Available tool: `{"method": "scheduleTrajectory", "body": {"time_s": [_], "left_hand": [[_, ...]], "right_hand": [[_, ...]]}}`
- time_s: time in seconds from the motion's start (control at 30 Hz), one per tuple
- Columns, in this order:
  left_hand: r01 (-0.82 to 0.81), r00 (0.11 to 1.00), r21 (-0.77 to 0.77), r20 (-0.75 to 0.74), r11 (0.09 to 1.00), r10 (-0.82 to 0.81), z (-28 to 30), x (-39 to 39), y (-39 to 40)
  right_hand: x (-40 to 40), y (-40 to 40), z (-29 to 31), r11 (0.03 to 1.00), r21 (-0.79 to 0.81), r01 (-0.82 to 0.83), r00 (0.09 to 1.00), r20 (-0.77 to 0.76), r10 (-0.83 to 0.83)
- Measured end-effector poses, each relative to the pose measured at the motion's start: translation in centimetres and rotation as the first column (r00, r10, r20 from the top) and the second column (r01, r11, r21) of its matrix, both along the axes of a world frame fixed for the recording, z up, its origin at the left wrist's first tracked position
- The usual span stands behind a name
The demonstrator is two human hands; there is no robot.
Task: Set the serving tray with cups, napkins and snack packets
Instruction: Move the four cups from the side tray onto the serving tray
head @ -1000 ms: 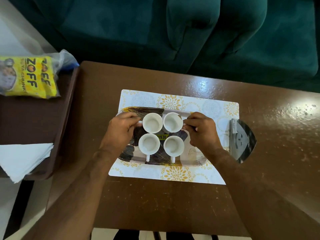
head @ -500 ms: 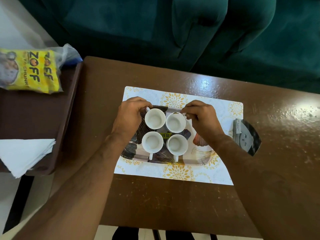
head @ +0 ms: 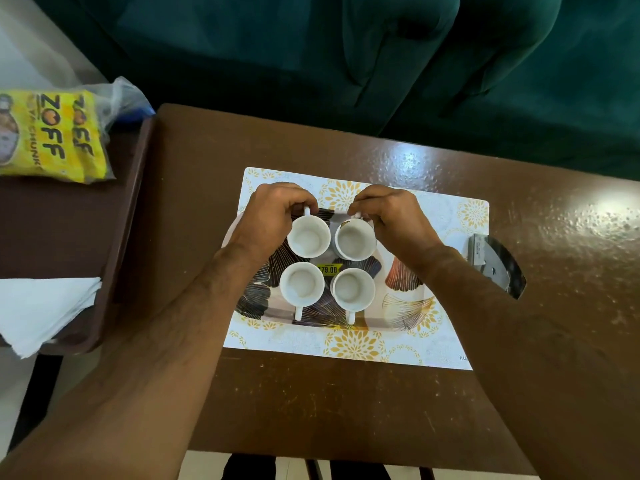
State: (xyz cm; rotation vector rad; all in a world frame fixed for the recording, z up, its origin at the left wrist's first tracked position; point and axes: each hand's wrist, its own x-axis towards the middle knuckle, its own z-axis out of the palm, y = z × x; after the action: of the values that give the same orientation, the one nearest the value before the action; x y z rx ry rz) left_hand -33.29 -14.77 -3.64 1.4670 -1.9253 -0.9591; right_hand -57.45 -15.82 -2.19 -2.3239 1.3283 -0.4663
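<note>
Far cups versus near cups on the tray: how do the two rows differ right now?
The far cups have their handles pointing away from the person; the near cups have theirs pointing toward the person. Each far cup is pinched at its handle, one by the left hand and one by the right hand; the near cups stand untouched. All four are white, upright, empty, and on the patterned tray.

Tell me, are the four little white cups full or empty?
Empty. All four cups stand upright on the tray, and you can see each plain white bottom with no drink inside.
</note>
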Motion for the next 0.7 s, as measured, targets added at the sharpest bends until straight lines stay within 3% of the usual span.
{"method": "scheduleTrajectory", "body": {"time_s": [0.7], "left_hand": [[-0.023,1.000,0.026,-0.019,0.999,0.024,0.88,-0.32,0.19]], "right_hand": [[0.44,0.61,-0.44,0.999,-0.014,0.032,0.999,0.005,-0.031]]}}
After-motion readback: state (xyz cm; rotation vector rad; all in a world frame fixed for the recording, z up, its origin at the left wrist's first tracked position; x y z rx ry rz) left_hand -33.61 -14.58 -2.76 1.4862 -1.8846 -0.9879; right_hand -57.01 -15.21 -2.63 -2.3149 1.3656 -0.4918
